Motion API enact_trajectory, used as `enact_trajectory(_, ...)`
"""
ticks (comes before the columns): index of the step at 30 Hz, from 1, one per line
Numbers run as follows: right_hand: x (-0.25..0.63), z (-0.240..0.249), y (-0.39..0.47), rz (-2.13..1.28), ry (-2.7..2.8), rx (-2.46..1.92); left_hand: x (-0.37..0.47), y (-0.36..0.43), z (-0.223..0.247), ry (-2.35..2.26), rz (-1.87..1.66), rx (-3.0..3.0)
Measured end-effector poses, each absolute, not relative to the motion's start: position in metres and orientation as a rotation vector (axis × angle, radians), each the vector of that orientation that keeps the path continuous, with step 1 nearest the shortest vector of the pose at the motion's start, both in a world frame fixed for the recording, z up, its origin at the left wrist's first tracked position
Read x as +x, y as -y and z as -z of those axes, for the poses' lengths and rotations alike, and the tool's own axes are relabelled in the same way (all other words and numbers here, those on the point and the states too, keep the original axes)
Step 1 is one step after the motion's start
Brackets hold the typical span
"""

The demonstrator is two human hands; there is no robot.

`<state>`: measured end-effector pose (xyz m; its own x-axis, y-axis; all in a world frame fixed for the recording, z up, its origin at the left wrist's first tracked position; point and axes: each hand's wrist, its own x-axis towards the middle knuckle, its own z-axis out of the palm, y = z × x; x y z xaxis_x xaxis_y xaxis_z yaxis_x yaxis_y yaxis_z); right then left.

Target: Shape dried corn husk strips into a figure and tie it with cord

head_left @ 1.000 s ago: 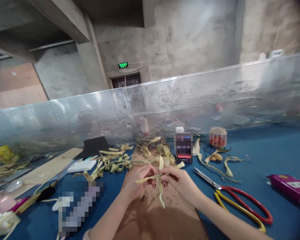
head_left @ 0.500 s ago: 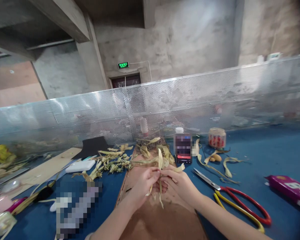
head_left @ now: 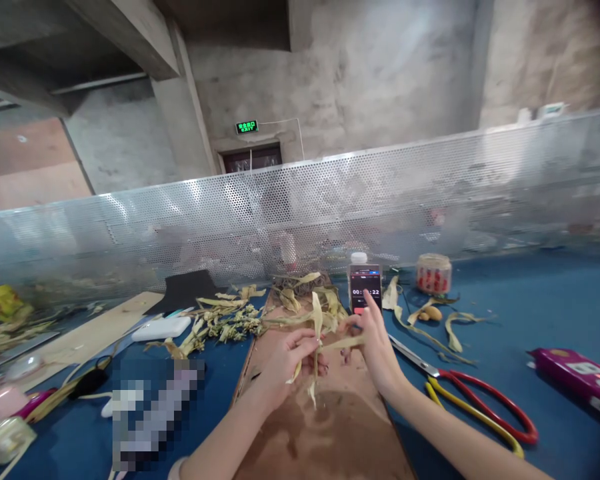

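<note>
My left hand (head_left: 296, 360) is closed, its fingertips pinching a small bundle of dried husk strips (head_left: 317, 313) that look like corn husk. One pale strip stands upright above the pinch and another end hangs below it. A third strip (head_left: 341, 343) stretches sideways toward my right hand (head_left: 377, 347). That hand's thumb and index finger are spread apart, with the index pointing up in front of the phone. Other fingers show beneath the strip. Where the strip meets the palm is partly hidden. Both hands are above a brown board (head_left: 305, 440).
Right of the board lie red-and-yellow-handled scissors (head_left: 475, 393) and a purple package (head_left: 580, 380). A phone (head_left: 359, 283) showing a timer leans on a white-capped bottle, near a glass jar (head_left: 433, 273). Dried husks (head_left: 230, 323) and a white case (head_left: 161, 329) lie left; perforated metal panels (head_left: 330, 200) stand behind.
My right hand has moved away from the left, to the right, and its thumb and index finger have spread. The sideways strip now shows between the hands. My left hand keeps its pinch.
</note>
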<state>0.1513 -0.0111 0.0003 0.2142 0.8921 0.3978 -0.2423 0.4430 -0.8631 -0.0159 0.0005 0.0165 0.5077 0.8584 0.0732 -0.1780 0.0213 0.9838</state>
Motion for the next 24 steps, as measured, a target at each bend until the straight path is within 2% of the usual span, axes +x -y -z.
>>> enact_trajectory(3, 0.161, -0.004, 0.002, -1.042, 0.915, -0.762, -0.016, 0.002, -0.019, -0.695, -0.872, 1.333)
enact_trajectory(8, 0.158, -0.008, 0.006, -1.232, 1.361, -0.802, -0.012, 0.008, -0.023, -0.716, -0.789, 1.399)
enact_trajectory(12, 0.153, -0.004, 0.008, -1.155, 1.549, -0.850, -0.011, 0.008, -0.020, -0.706, -0.784, 1.417)
enact_trajectory(24, 0.156, 0.002, 0.006, -0.858, 1.603, -0.925, -0.012, 0.003, -0.010, -0.724, -0.704, 1.445)
